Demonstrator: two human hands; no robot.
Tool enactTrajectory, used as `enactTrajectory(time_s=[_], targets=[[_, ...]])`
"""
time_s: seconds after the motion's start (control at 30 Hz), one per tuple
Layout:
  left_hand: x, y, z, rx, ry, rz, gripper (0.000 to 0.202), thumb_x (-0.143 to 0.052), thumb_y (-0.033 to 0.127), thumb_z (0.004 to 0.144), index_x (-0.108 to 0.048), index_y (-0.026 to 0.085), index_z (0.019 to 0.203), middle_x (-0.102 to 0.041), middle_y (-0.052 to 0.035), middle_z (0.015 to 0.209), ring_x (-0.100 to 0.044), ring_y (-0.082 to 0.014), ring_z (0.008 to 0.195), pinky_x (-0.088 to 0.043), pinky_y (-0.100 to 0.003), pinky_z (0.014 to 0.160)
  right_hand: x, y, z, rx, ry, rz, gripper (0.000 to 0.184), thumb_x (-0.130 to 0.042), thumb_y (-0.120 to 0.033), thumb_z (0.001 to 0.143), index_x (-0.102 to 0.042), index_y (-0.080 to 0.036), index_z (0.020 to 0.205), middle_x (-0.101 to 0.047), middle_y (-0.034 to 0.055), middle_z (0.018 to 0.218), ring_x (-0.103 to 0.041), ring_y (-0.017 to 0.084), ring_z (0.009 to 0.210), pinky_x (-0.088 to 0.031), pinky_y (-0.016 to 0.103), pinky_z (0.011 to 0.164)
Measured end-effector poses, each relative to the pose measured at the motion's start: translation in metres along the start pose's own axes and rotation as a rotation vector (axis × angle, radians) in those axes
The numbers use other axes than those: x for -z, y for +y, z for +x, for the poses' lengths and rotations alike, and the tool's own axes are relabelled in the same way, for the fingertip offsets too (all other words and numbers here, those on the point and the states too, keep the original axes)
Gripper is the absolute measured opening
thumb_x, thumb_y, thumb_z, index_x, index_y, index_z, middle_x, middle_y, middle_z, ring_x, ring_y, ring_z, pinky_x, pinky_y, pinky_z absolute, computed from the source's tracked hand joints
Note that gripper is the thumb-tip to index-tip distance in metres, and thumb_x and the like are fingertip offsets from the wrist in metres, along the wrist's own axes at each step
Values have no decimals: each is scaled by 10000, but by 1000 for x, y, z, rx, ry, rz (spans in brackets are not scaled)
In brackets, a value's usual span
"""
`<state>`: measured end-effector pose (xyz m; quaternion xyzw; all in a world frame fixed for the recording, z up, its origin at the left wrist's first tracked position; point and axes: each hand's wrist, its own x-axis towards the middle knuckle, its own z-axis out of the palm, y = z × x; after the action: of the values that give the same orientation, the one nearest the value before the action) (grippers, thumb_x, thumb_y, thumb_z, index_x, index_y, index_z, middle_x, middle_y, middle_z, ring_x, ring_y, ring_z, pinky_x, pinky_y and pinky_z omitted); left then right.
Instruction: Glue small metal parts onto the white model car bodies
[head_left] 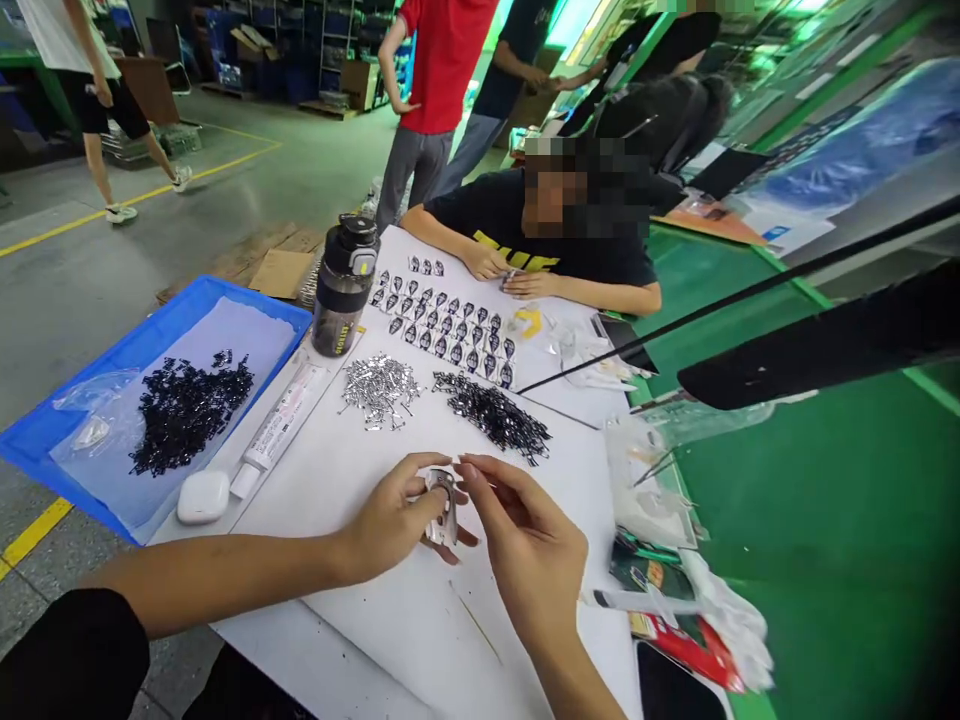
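My left hand point(409, 510) is closed around a small curved silver metal part point(442, 505), its thumb pressing on the face. Right beside it, my right hand point(529, 540) pinches with thumb and forefinger at the part's upper edge; whatever sits between those fingertips is too small to make out. Beyond my hands on the white table point(345, 600) lie a pile of small silver pieces point(379, 388) and a pile of small black pieces point(495, 412). A thin stick point(476, 622) rests on the table below my hands.
Finished-looking parts point(450, 325) lie in rows. A bottle point(345, 285), a white tube point(281, 425), an earbud case point(203, 497) and a blue tray point(67, 410) stand at left. A co-worker point(465, 215) sits opposite. A dark arm point(817, 340) juts in from the right.
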<state>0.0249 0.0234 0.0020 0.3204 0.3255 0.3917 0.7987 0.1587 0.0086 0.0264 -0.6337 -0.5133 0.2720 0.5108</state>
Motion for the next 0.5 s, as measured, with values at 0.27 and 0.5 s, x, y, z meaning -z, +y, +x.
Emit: enactTrajectory(time_s=[0.27,0.5], targets=[[-1,3,1,20,83,-41,436,-785,558,774,-664,144,833,-590,-10,807,-584,-117,756,-579,-263,683,-1,33,-16,520,-33,-172,236,-611,-140,936,-750,-259,1086,-732,55,1045,-721,166,928,-643,270,766],[-5,5,-1,11,188,5,355,-853,463,733,-718,144,811,-632,-17,843,-603,-122,829,-574,-230,732,-3,31,-21,519,-124,-172,395,-494,-113,989,-600,-244,1347,-708,82,1231,-696,194,1105,-631,363,908]])
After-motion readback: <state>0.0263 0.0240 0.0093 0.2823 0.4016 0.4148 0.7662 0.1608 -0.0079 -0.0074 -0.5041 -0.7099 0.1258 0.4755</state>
